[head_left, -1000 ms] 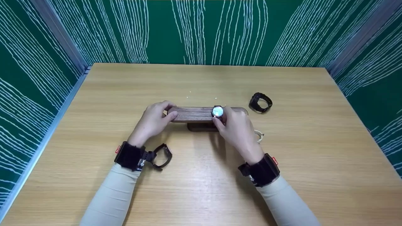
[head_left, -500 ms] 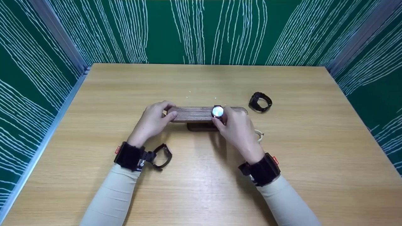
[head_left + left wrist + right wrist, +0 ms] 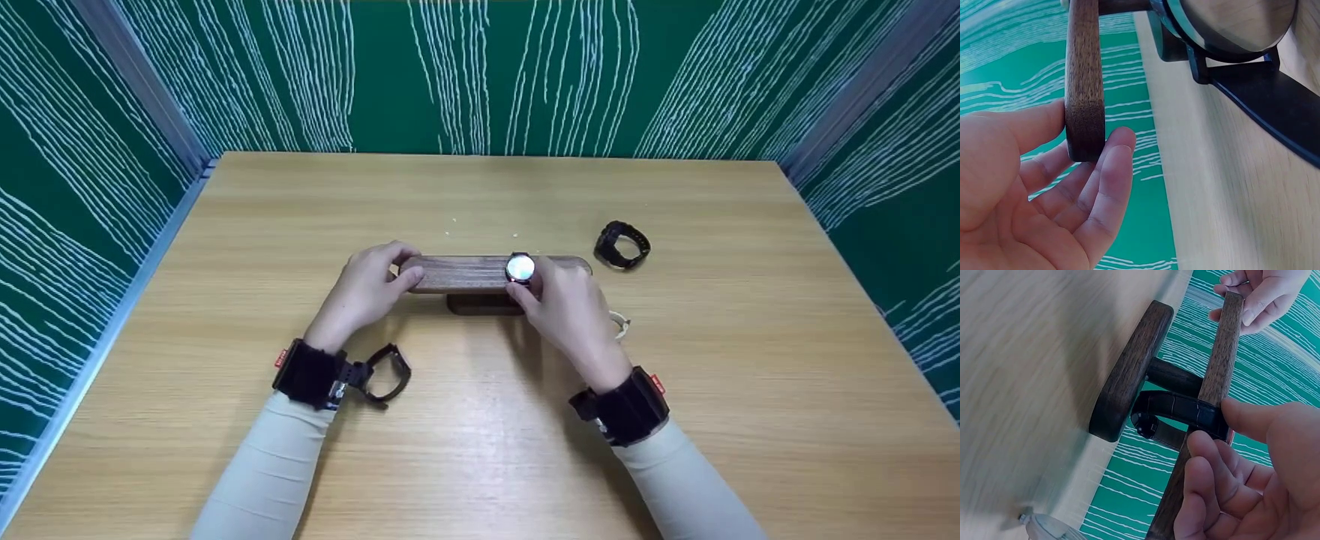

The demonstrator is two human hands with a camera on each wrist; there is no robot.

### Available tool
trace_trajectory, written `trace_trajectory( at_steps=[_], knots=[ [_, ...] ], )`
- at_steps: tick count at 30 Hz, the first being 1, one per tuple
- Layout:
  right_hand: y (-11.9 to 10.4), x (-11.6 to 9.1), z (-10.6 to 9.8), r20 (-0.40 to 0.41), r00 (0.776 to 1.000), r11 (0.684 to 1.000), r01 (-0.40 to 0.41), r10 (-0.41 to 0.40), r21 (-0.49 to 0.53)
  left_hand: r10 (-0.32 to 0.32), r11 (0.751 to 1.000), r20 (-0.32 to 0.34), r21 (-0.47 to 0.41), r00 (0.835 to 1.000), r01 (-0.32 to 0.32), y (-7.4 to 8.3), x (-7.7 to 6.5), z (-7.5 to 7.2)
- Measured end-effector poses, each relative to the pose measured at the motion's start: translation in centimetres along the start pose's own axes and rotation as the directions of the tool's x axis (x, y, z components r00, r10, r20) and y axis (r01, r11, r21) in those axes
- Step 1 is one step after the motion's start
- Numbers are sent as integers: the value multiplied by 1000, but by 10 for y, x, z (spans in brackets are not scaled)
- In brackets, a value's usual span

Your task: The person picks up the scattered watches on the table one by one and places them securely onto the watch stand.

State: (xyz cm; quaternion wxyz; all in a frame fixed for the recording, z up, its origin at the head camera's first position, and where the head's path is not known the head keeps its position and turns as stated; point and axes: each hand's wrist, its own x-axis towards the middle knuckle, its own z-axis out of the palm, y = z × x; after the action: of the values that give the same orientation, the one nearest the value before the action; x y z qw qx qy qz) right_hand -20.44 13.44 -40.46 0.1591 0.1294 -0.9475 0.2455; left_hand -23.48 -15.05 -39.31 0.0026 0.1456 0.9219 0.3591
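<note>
A dark wooden watch stand [image 3: 457, 274] stands mid-table, its horizontal bar held on a post above a rounded base [image 3: 1131, 371]. At the bar's left end my left hand [image 3: 371, 281] pinches the wood, thumb on one side and fingers on the other in the left wrist view. A round-faced wristwatch [image 3: 520, 267] sits right of the bar's middle, face up and bright with glare. Its black strap [image 3: 1179, 408] loops around the bar. My right hand [image 3: 570, 300] grips this watch between thumb and fingers, covering part of the bar's right side.
Behind the stand to the right lies a black watch [image 3: 622, 245]. A light-coloured watch [image 3: 619, 324] is partly hidden by the right wrist. Beside the left wrist, another dark watch [image 3: 388, 375] rests on the wooden table [image 3: 480, 465]. Green panels [image 3: 397, 75] border the table.
</note>
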Motion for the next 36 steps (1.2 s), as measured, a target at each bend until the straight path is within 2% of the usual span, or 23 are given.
trace_trajectory(
  at_steps=[15,30,36],
  knots=[
    [0,0,0,25,999,999,-47,47,-1,-14,1000,22,-10,1000,14,1,-1,-1],
    [-1,0,-1,13,1000,1000,-29,29,12,-22,1000,11,-1,1000,22,2,0,0],
    [0,0,-9,38,998,997,-46,43,60,-20,1000,18,-1,1000,20,2,-1,0]
  ],
)
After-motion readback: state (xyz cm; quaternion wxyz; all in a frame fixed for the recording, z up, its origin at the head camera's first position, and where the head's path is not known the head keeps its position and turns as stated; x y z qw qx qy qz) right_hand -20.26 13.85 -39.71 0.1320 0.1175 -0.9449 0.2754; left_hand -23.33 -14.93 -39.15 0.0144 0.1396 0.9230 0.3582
